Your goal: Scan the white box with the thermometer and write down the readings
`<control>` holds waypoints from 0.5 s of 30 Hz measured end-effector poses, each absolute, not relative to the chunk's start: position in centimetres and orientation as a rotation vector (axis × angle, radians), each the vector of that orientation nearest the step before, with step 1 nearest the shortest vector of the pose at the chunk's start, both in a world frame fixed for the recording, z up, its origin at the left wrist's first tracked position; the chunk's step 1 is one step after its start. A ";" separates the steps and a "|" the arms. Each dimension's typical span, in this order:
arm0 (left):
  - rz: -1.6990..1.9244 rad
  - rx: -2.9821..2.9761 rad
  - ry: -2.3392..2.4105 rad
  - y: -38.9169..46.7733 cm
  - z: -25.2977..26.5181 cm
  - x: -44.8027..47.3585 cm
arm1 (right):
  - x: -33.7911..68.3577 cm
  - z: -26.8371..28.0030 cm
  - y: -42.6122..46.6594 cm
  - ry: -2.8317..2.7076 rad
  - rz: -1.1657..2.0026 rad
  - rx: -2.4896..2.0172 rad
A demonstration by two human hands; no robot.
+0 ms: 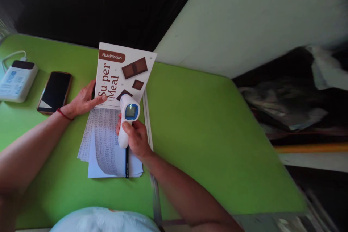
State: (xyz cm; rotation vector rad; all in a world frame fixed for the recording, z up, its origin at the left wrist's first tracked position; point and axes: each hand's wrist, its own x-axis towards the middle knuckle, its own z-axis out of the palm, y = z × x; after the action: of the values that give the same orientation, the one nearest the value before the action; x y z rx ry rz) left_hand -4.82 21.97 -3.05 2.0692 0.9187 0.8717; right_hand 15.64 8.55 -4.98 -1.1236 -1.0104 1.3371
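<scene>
A white box (108, 70) with brown chocolate pictures and the words "Su-per Meal" stands tilted on the table. My left hand (86, 98) grips its lower left side, thumb across the front. In my right hand (137, 137) is a white infrared thermometer (124, 136) with a blue-rimmed screen, held by its handle close in front of the box's lower right corner. Whether the two touch I cannot tell. Beneath lie sheets of paper (106, 145) covered in small writing, one curled over. A black pencil or pen (127, 163) rests on them, partly hidden by my right hand.
To the left on the green table (212, 134) lie a smartphone (56, 90) and a white power bank (20, 79) with a cable plugged in. A seam crosses the table beside the papers. A pale wall (244, 14) rises behind; at right is a shelf with crumpled plastic (282, 105).
</scene>
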 end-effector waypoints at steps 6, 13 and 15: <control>0.869 2.056 0.904 22.0 -3.2 -4.8 | 15.6 -4.8 8.6 -1.012 1.329 -1.121; 0.910 2.037 0.916 22.2 -3.7 -4.8 | 16.0 -4.3 8.8 -1.073 1.371 -1.144; 0.920 2.038 0.905 22.2 -4.0 -4.7 | 16.6 -4.1 8.9 -1.104 1.378 -1.171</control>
State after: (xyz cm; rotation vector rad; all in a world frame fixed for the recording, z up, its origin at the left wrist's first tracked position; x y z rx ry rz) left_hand -4.73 22.19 -3.99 2.0379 0.9054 0.9199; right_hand 16.57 8.89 -4.07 -1.1709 -1.1036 1.3778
